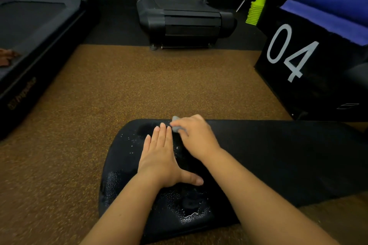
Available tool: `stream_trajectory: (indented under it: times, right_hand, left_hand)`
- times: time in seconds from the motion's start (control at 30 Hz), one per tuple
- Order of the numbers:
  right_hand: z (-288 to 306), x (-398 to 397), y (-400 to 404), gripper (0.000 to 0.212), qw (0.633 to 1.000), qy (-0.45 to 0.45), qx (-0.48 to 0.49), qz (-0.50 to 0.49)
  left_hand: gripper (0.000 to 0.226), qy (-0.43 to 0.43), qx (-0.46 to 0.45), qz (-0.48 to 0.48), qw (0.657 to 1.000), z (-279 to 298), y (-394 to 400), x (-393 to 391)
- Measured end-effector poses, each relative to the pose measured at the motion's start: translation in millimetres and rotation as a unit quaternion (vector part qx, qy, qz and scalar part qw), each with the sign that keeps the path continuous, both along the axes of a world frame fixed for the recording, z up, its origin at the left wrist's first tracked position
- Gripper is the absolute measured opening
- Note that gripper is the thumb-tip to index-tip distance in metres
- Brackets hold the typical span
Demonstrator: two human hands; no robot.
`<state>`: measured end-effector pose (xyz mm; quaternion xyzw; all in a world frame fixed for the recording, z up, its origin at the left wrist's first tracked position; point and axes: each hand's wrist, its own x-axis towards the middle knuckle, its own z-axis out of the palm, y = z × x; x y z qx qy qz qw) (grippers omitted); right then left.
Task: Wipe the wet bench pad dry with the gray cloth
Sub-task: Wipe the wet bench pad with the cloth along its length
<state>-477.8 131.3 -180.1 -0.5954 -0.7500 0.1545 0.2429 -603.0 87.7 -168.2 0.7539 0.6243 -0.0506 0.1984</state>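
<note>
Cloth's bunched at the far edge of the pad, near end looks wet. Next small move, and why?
Probably draw the gray cloth back toward the near end of the bench pad. The right hand grips it bunched at the far edge, while droplets and a small puddle sit on the near end. The left hand lies flat on the pad, likely steadying it.

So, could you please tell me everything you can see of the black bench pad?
The bench pad is black, smooth and vinyl-like, with a rounded end at the left. It lies flat above the brown speckled floor. Water beads cluster on its near left part and speckle the far left. The left hand rests flat on it, fingers straight. The right hand holds the gray cloth bunched against its far edge.
</note>
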Motion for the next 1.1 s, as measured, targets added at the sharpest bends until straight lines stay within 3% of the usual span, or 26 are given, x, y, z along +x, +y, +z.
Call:
stream_trajectory:
  times: [0.1,0.17,0.37,0.6,0.8,1.0,1.1]
  right_hand:
    - [6,20,-9,0.032,0.997,0.013,-0.024,0.066]
    - [5,39,-4,0.033,0.998,0.009,-0.034,0.050]
    - [-6,-5,26,0.037,0.999,-0.011,0.016,-0.025]
    - [-5,21,8,0.032,0.993,-0.012,-0.008,0.118]
    - [-12,0,21,0.034,1.000,0.007,0.019,-0.014]
    - [-2,14,-28,0.030,0.986,-0.005,0.002,0.166]
    - [-1,41,-14,0.031,0.995,-0.004,-0.001,0.101]
  left_hand:
    - [0.159,0.048,0.015,0.007,0.999,4,-3,-2]
    - [0.158,0.069,0.026,0.021,0.997,5,-5,-7]
    - [0.157,-0.001,0.005,0.036,0.999,-1,-8,-19]
    - [0.157,-0.037,0.019,0.046,0.998,-5,-10,-21]
    - [0.157,-0.040,0.022,0.050,0.998,-4,-11,-19]
    - [0.160,-0.063,0.022,0.041,0.997,-6,-11,-27]
    - [0.160,-0.067,0.018,0.030,0.997,-5,-11,-30]
